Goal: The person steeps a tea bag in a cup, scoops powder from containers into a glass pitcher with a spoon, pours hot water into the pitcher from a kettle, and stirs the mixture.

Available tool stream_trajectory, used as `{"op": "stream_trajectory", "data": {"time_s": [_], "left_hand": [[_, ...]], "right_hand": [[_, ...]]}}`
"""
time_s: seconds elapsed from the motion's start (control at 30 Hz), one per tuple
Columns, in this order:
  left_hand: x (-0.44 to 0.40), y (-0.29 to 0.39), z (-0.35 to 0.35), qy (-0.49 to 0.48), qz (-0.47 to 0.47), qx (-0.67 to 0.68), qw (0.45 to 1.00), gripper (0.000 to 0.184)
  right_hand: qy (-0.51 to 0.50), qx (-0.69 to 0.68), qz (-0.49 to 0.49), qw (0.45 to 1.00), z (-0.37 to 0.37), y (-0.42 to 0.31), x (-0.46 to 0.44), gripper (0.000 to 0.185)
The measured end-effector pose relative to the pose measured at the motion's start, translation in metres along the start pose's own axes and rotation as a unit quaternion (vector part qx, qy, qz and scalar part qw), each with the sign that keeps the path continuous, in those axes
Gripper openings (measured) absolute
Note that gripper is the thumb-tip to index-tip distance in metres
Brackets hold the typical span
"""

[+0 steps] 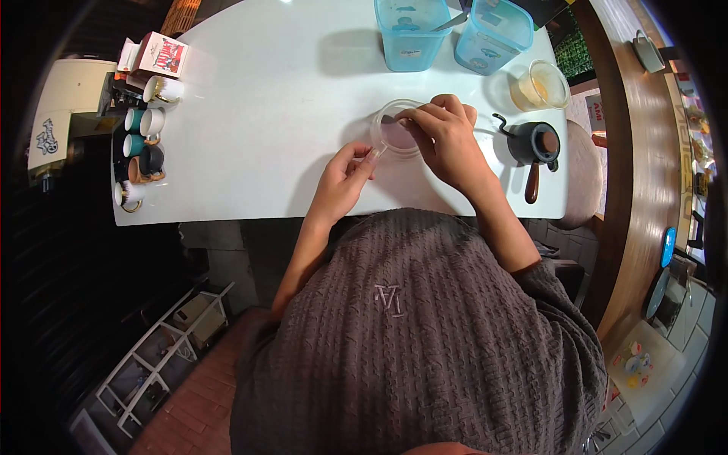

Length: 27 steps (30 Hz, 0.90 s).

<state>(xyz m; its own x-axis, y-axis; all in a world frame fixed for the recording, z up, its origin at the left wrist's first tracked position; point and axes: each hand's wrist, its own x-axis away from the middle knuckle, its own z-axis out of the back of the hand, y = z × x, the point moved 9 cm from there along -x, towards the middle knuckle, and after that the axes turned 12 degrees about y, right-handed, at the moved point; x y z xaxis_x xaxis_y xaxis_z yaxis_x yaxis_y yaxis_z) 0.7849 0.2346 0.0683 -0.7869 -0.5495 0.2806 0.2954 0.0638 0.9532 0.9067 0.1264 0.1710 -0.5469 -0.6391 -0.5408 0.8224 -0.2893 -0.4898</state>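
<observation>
A round, see-through plastic container stands on the white table in front of me. At its near left edge, my left hand is closed, with thumb and fingers pinching the rim. My right hand reaches over the container from the right, its fingers curled and drawn together above the opening. Whatever those fingertips hold, if anything, is hidden; a small dark patch shows beside them. To the right of that hand is a black pot with a wooden handle and a brown knob.
Two light-blue plastic bins stand at the back, near a clear tub with beige contents. Several cups and a red-and-white box line the table's left end. The white tabletop ends just before my body.
</observation>
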Motion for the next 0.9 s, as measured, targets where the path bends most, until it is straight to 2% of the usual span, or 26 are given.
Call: {"op": "stream_trajectory", "data": {"time_s": [0.07,0.23,0.43,0.53,0.77,0.9], "left_hand": [[-0.001,0.001,-0.001,-0.012,-0.013,0.002,1.000,0.027],[-0.002,0.002,-0.007,-0.022,-0.009,0.017,1.000,0.026],[-0.003,0.000,-0.011,-0.044,-0.033,0.004,0.998,0.025],[-0.001,0.005,-0.014,-0.043,-0.033,0.004,0.998,0.025],[0.000,0.006,-0.016,-0.042,-0.038,0.003,0.998,0.030],[0.003,0.008,-0.019,-0.048,-0.030,0.001,0.998,0.031]], "right_hand": [[-0.018,-0.022,-0.010,1.000,-0.003,0.000,0.001,0.012],[-0.063,0.021,-0.004,0.998,-0.005,-0.001,0.001,0.011],[-0.026,0.098,0.021,0.995,0.006,-0.008,-0.009,0.013],[-0.006,0.068,0.024,0.997,0.004,-0.006,-0.008,0.012],[-0.067,0.016,-0.011,0.998,-0.001,0.000,-0.002,0.012],[-0.043,0.092,0.010,0.995,0.010,-0.003,-0.007,0.012]]}}
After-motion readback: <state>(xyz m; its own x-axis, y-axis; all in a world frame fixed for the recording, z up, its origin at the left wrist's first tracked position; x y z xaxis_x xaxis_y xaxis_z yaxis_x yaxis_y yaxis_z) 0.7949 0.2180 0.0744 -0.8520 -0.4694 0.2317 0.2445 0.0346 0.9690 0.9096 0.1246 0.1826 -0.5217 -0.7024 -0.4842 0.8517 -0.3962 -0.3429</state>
